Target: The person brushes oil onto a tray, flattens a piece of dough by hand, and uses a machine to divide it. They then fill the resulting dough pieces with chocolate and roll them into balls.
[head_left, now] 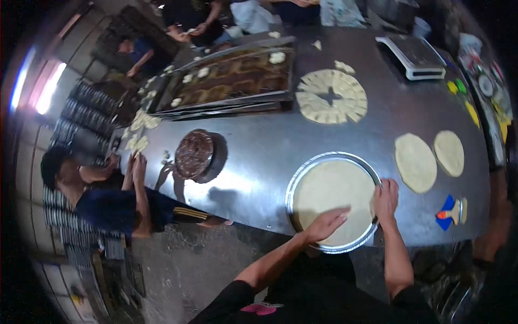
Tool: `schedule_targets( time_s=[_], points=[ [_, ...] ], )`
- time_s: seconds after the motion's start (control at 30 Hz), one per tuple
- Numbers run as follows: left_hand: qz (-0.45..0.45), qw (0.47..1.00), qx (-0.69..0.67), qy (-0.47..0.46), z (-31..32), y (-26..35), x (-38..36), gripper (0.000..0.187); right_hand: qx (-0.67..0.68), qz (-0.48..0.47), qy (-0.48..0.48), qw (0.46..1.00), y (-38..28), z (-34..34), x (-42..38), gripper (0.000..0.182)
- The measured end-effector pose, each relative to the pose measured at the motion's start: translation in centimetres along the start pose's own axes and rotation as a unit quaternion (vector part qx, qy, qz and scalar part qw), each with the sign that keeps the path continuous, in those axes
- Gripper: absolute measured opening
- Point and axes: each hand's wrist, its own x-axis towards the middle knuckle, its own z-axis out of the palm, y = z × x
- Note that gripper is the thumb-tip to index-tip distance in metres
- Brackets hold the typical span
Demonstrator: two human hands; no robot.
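A round metal pan [291,186] lies at the table's near edge, its front rim reaching past that edge. A pale sheet of dough [334,189] covers its inside. My left hand [326,223] rests over the dough's near part, fingers stretched out together and holding nothing. On the pan's right side, my right hand [386,200] curls its fingers over the rim. Two flat dough pieces, a larger oval [415,163] and a smaller one [449,153], lie to the right. Beyond the pan is a ring of dough [332,97] with a star-shaped opening in its middle.
Stacked dark baking trays [232,75] stand at the back left. A round pan with dark brown filling [194,154] sits left. A white scale [413,56] is at the back right; a brush [458,211] lies right. A co-worker [118,200] handles dough pieces at left.
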Motion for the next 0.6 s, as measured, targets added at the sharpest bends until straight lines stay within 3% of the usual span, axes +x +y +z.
schedule_targets(
  time_s=[0.07,0.13,0.2,0.23,0.27,0.3,0.33,0.4,0.43,0.47,0.5,0.57,0.6],
  points=[
    [-0.121,0.982,-0.119,-0.086,-1.8,-0.2,-5.5,0.049,0.016,0.041,-0.034,0.998,2.1,-0.8,-1.8,0.020],
    [-0.196,0.963,-0.148,-0.110,-4.2,5.4,-10.4,0.053,-0.030,0.051,-0.056,0.997,3.1,-2.7,-4.7,0.017],
    [-0.315,0.927,-0.076,-0.187,-3.9,2.7,-13.7,0.060,-0.044,0.094,-0.083,0.991,2.9,-4.6,-8.2,0.019],
    [-0.308,0.930,-0.068,-0.187,-2.1,-0.3,-15.5,0.060,-0.046,0.163,-0.146,0.975,2.5,-5.7,-9.9,0.024],
    [-0.310,0.930,-0.147,-0.129,0.5,-4.0,-17.1,0.063,-0.046,0.165,-0.139,0.975,1.6,-6.8,-11.4,0.024],
    [-0.309,0.921,-0.228,-0.071,2.3,-6.5,-17.4,0.067,0.030,0.252,-0.140,0.957,0.5,-7.8,-13.0,0.031],
    [-0.307,0.920,-0.230,-0.080,3.2,-7.1,-16.9,0.067,0.102,0.339,-0.142,0.925,-0.4,-8.5,-15.3,0.039],
    [-0.247,0.898,-0.364,-0.013,6.0,-7.5,-15.8,0.066,0.218,0.353,-0.063,0.907,-1.7,-8.5,-20.6,0.053],
    [-0.258,0.888,-0.380,0.013,7.7,-9.1,-15.2,0.063,0.277,0.290,0.021,0.916,2.5,-4.4,-25.9,0.044],
    [-0.267,0.882,-0.387,0.034,8.7,-10.3,-14.4,0.062,0.341,0.412,-0.030,0.844,2.4,-5.2,-28.6,0.042],
    [-0.252,0.872,-0.416,0.050,9.2,-9.3,-13.5,0.061,0.395,0.542,-0.048,0.740,-2.1,-9.3,-28.0,0.038],
    [-0.226,0.869,-0.439,0.028,10.9,-7.9,-12.7,0.058,0.419,0.582,0.020,0.697,-3.1,-10.8,-32.2,0.035],
    [-0.215,0.876,-0.431,-0.013,11.9,-7.6,-12.7,0.056,0.422,0.557,0.073,0.712,-2.2,-10.8,-35.0,0.038]
  ],
)
